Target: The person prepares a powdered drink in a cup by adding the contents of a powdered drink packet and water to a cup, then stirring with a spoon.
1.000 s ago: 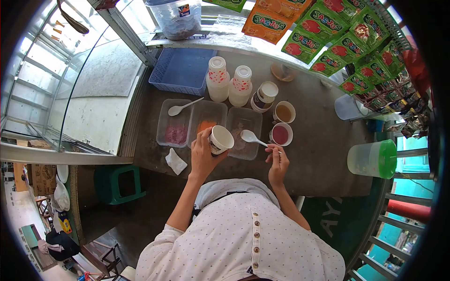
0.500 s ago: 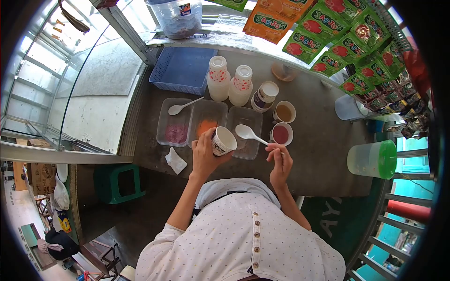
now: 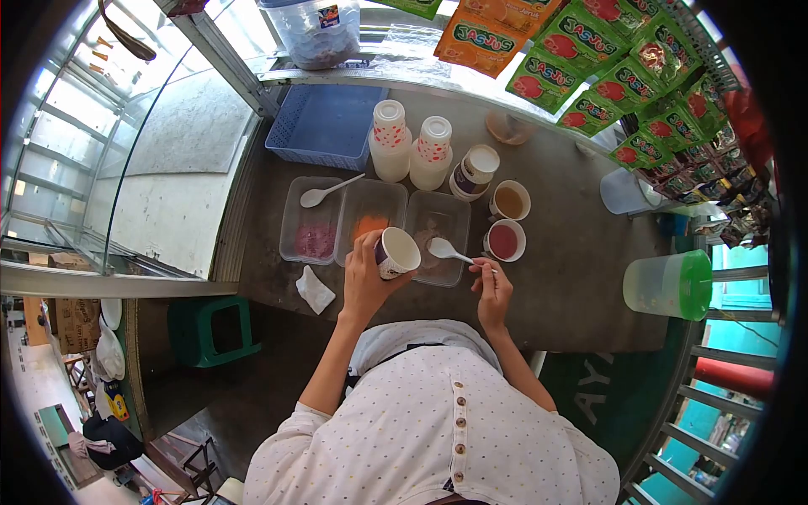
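My left hand (image 3: 365, 282) is wrapped round a paper cup (image 3: 399, 252), tilted with its mouth toward the right. In my right hand (image 3: 493, 290) is the handle of a white plastic spoon (image 3: 443, 248), whose bowl is down over the clear tray of brownish powder (image 3: 453, 210). Beside it, partly behind the cup, stands a tray with orange powder (image 3: 370, 224). A third tray holds pink powder (image 3: 315, 241), and another white spoon (image 3: 315, 197) rests in it. Right of the trays are a cup of red drink (image 3: 504, 241) and a cup of light brown drink (image 3: 510, 201).
Behind the trays stand stacks of upturned cups (image 3: 390, 143) and a blue basket (image 3: 324, 126). A crumpled white tissue (image 3: 315, 290) lies at the front left. To the right sits a green-lidded container (image 3: 665, 284). Drink sachets (image 3: 581, 80) hang overhead at the right.
My right hand has shifted slightly left and down, and the spoon's bowl has lowered toward the brownish powder. The cup in my left hand has moved slightly left.
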Motion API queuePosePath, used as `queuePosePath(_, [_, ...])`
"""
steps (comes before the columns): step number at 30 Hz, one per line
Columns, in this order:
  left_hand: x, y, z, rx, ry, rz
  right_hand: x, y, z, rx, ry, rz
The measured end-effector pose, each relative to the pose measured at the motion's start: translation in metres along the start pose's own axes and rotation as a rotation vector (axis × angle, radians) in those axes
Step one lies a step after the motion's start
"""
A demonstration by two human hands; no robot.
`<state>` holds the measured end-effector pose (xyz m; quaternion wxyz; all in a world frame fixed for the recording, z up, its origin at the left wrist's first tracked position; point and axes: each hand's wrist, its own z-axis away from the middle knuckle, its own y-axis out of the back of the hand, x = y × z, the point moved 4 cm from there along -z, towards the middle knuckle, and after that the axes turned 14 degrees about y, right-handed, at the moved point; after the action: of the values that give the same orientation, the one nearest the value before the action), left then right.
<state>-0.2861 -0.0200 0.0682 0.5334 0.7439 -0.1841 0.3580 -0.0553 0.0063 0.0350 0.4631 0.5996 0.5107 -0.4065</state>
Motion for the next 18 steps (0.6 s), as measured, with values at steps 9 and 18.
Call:
queuePosePath(9, [0.0,-0.001,0.0,-0.089,0.041,-0.021,-0.031,0.007,-0.008,0.062,0.049,-0.094])
queuePosePath(18, [0.003,0.001,0.002,-0.027,-0.013,0.003,-0.087,-0.009,-0.01,-0.34,0.435,-0.032])
